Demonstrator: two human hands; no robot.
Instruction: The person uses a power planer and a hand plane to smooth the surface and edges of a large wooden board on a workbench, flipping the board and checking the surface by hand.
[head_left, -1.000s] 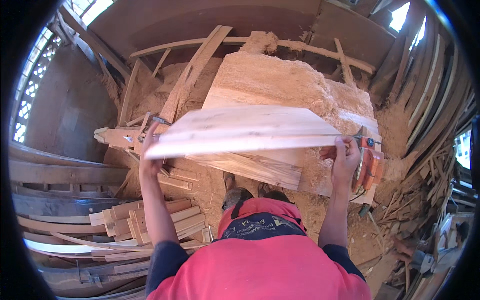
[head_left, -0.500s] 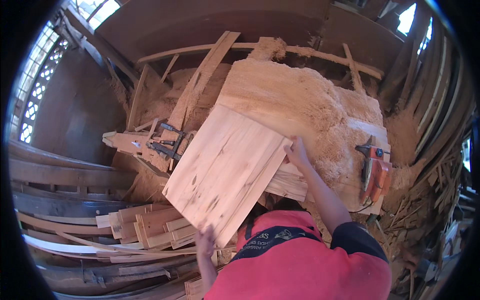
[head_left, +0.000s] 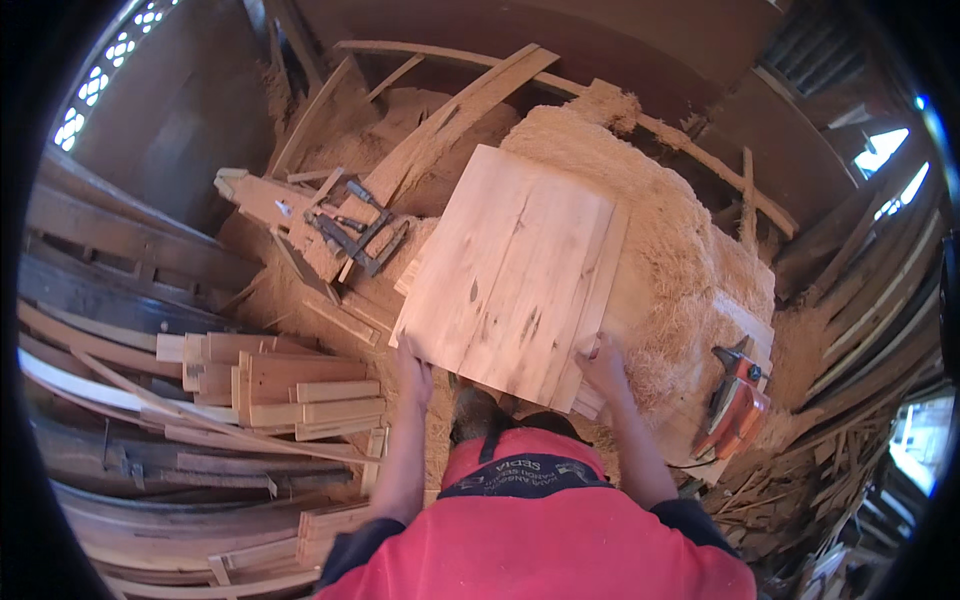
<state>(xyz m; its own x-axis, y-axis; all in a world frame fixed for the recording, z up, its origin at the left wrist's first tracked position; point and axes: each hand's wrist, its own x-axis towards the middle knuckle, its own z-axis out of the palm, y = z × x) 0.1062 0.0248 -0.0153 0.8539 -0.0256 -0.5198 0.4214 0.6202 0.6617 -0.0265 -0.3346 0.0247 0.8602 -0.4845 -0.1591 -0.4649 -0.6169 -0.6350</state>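
There it was, front and centre: the broad wooden panel (head_left: pixel 510 270), pale and knotty with long lines running down its face, tilted askew over the left part of the shavings-strewn worktop (head_left: pixel 690 440), its near edge toward the person's body! Whether it rested flat there was hard to call. On the near left corner, the left hand (head_left: pixel 414 374) was right up against the edge, its fingers partly hidden, so no telling if it gripped or merely braced. And over on the right edge, close to the near corner, the right hand (head_left: pixel 603 366) had its fingers curled in, gripping the wood! Beyond the panel, a great heap of shavings (head_left: pixel 650 235) spread up and to the right. Out on the right flank sat an orange power tool (head_left: pixel 732 418), well apart from both hands; across on the left, dark metal clamps (head_left: pixel 362 235) lay bunched together. Lower left, stacked short planks (head_left: pixel 312 390) crowded in, and timber offcuts (head_left: pixel 800 480) littered the far right.
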